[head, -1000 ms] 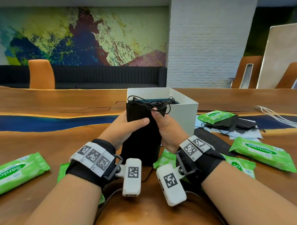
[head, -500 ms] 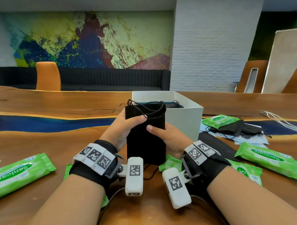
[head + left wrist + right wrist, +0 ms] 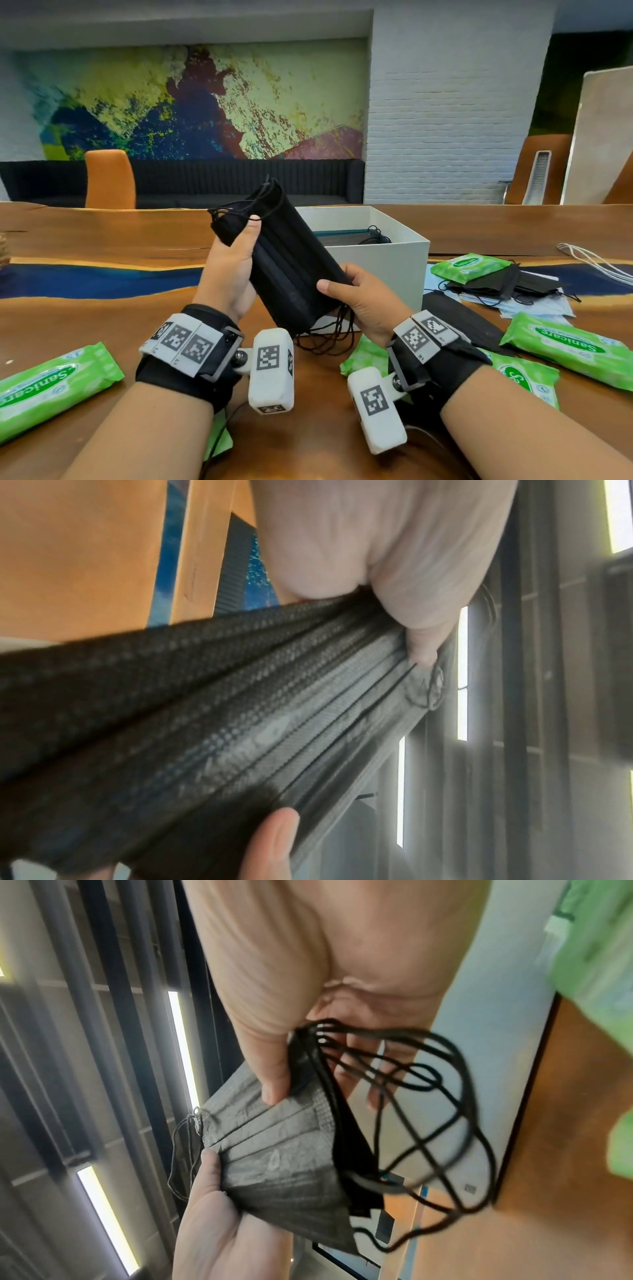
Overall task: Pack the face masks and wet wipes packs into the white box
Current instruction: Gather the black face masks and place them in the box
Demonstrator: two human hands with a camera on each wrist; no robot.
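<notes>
Head view shows both hands holding one stack of black face masks (image 3: 287, 267) above the tabletop (image 3: 102, 301), in front of the white box (image 3: 387, 270). The stack is tilted, with its upper end toward the left and its lower end toward the right. The left hand (image 3: 233, 270) grips the upper end, thumb pressed on the front near the ear loops. The right hand (image 3: 366, 301) grips the lower end, thumb on the front and fingers behind, and black ear loops (image 3: 329, 335) hang down below it.

Left wrist view shows the pleated edges of the stack (image 3: 240, 710) running across the picture, with the left thumb on the far end. Right wrist view shows the right thumb and fingers pinching the stack (image 3: 287, 1150), and the loops (image 3: 428, 1110) hang loose beside the palm.

The white box stands open on the tabletop just behind the hands, and some dark masks (image 3: 356, 238) lie already inside. Green wet wipes packs lie around: one at the far left (image 3: 51, 383), one at the right (image 3: 568, 346), one partly under the right wrist (image 3: 524, 377), and one behind on a loose pile of masks (image 3: 507, 284) to the right of the box (image 3: 469, 267). White cords (image 3: 596, 260) lie at the far right edge.
</notes>
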